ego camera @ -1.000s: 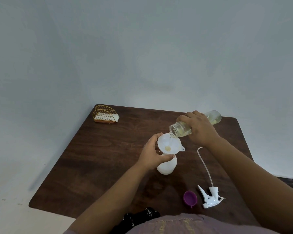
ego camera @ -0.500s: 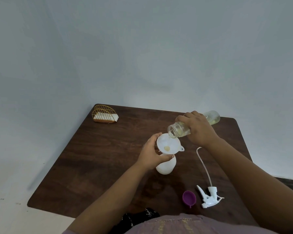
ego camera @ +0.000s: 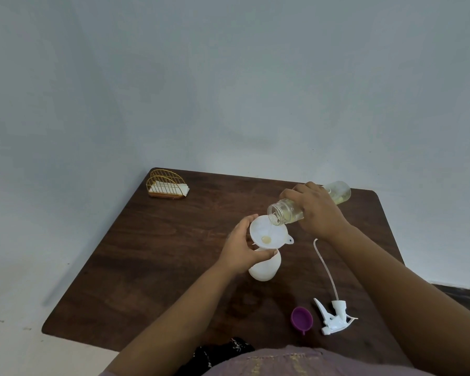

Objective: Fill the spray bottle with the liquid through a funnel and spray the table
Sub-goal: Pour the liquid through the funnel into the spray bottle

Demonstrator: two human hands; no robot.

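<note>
Head view: dark wooden table (ego camera: 160,267) against a pale wall. Near the middle, white spray bottle (ego camera: 265,268) standing upright, white funnel (ego camera: 267,233) seated in its neck, a small pool of yellowish liquid (ego camera: 266,239) at the bottom of the funnel. Left hand (ego camera: 243,249) curled round the bottle's neck just under the funnel, thumb at the near rim. Right hand (ego camera: 316,210) gripping a clear jar (ego camera: 307,206), tipped almost level, open mouth over the funnel's far edge, pale yellow liquid inside lying along the lower side and reaching the mouth. Toward the near right edge, white spray head (ego camera: 334,316) lying on its side with its thin tube (ego camera: 326,267) running back toward the right wrist. Just left of it, purple cap (ego camera: 301,320). At the far left corner, gold wire holder (ego camera: 166,183) with white napkins in it.
</note>
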